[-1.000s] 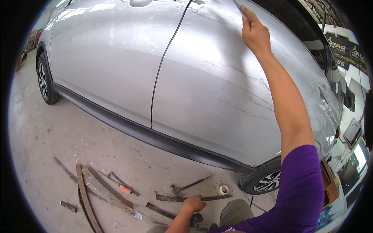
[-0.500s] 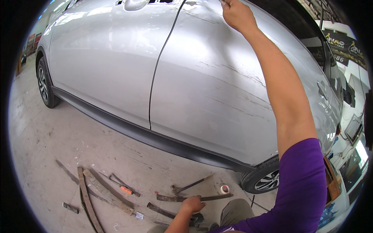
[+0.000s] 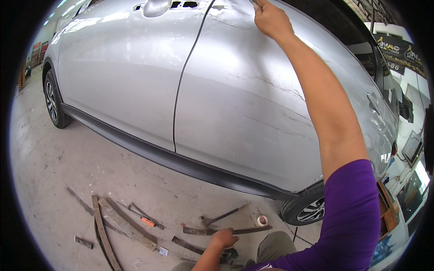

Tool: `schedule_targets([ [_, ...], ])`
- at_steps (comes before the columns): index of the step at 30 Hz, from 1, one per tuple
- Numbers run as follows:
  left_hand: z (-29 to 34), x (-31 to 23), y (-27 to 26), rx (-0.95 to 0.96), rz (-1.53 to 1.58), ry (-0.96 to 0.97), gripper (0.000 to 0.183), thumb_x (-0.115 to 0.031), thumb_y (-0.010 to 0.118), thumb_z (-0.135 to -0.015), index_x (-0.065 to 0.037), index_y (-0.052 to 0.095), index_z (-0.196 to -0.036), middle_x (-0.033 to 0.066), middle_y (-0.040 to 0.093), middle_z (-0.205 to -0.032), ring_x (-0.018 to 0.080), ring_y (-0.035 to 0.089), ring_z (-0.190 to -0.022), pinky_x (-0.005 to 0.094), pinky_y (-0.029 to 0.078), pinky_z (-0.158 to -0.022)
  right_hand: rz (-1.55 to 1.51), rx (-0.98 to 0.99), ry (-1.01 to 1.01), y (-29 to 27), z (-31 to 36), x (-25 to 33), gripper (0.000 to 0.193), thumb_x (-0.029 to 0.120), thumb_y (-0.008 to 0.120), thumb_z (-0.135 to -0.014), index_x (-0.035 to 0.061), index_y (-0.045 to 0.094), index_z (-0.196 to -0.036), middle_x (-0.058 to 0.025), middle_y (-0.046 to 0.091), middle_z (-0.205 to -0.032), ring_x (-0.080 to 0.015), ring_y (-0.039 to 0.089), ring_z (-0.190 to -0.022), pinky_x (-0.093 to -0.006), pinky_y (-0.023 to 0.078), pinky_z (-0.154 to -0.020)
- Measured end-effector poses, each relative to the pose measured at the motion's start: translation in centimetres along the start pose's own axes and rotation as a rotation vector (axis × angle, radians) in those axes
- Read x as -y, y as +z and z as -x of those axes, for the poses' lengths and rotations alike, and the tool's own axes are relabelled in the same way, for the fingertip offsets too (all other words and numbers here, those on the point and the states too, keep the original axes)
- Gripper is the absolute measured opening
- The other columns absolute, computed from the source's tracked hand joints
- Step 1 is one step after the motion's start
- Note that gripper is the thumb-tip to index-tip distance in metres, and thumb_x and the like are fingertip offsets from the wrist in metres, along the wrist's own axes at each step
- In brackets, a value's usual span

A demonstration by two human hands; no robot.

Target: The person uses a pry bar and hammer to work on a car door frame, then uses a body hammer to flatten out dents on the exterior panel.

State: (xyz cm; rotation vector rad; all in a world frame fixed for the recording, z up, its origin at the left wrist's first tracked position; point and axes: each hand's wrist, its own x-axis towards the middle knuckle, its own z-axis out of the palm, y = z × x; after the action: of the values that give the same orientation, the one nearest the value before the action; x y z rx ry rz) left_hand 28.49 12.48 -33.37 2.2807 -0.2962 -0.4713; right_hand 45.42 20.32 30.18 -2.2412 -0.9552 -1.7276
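A silver car stands before me; its scratched, dented rear door (image 3: 235,122) shows dark scrapes across the middle and near the top. My right arm reaches up over this door. My right hand (image 3: 274,21) is closed at the door's upper part, by the picture's top edge; a thin sliver of something shows at its fingers, too cut off to name. Low in the view, my left hand (image 3: 224,238) is curled near my knee, with a dark object just below it. What that hand holds, if anything, is hidden.
On the floor lie a hammer (image 3: 221,215), a curved bar (image 3: 194,231), a tape roll (image 3: 262,220), an orange-handled tool (image 3: 148,221) and several worn wooden strips (image 3: 124,223). The black side sill (image 3: 181,167) and rear wheel (image 3: 309,210) border the door.
My right hand has shifted slightly left along the upper door. The view has tilted a little. My left hand stays in nearly the same place.
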Motion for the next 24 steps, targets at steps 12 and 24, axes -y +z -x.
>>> schedule_targets([
  [12,0.4,-0.3,0.0,0.02,-0.019,-0.022,0.062,-0.05,0.061,-0.087,-0.005,0.056,-0.129,0.0219,0.063,-0.123,0.0368,0.059,-0.117,0.047,0.047,-0.099,-0.018,-0.088,-0.039,-0.5,-0.6,-3.8,0.034,0.026,0.046,-0.096,0.0156,0.062,-0.124,-0.0239,0.067,-0.107,-0.0425,0.063,-0.101,-0.0507,0.05,-0.09],
  [24,-0.4,0.1,1.1,0.009,-0.057,-0.014,0.06,-0.051,0.061,-0.087,-0.008,0.056,-0.128,0.019,0.063,-0.125,0.0353,0.059,-0.118,0.0466,0.047,-0.099,-0.024,-0.126,-0.065,-1.3,1.4,-4.3,0.037,0.028,0.047,-0.097,0.0163,0.059,-0.129,-0.0227,0.067,-0.107,-0.044,0.063,-0.098,-0.0516,0.05,-0.088],
])
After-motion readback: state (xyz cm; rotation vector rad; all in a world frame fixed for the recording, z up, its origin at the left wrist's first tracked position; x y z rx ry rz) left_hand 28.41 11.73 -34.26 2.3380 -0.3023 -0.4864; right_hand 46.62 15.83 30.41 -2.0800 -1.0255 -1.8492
